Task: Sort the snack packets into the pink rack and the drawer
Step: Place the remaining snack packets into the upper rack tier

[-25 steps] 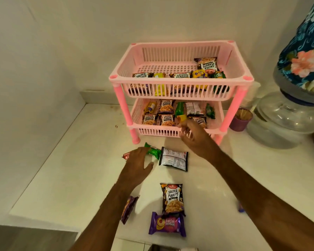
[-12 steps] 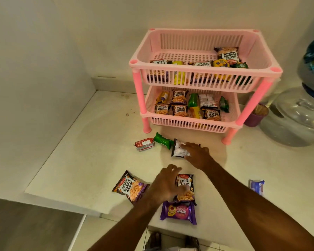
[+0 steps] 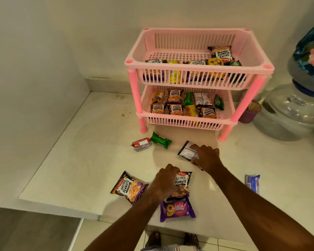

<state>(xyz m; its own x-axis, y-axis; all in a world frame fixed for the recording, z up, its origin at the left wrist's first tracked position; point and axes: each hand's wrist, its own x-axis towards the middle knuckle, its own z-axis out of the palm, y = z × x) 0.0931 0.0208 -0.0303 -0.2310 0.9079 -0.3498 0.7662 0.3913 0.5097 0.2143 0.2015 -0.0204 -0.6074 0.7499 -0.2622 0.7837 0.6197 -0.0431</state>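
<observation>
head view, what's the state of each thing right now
pink rack: upright, packets in both tiers
left hand: gripping a peanut packet
right hand: on the face-down packet
purple packet: flat, loose
green packet: loose on counter

the counter (image 3: pixel 76 160) has a wide bare stretch on the left, between the side wall (image 3: pixel 31 87) and the pink rack (image 3: pixel 198 69) — a hand can pass there freely. in front of the rack the way is narrowed by a red packet (image 3: pixel 141 144) and a green packet (image 3: pixel 160 140) lying just beside each other. the lower shelf (image 3: pixel 185 122) opens only through the gap under the upper basket. on the right, a water jar (image 3: pixel 286 111) and a small purple cup (image 3: pixel 247 115) stand near the rack leg — little room there.
</observation>
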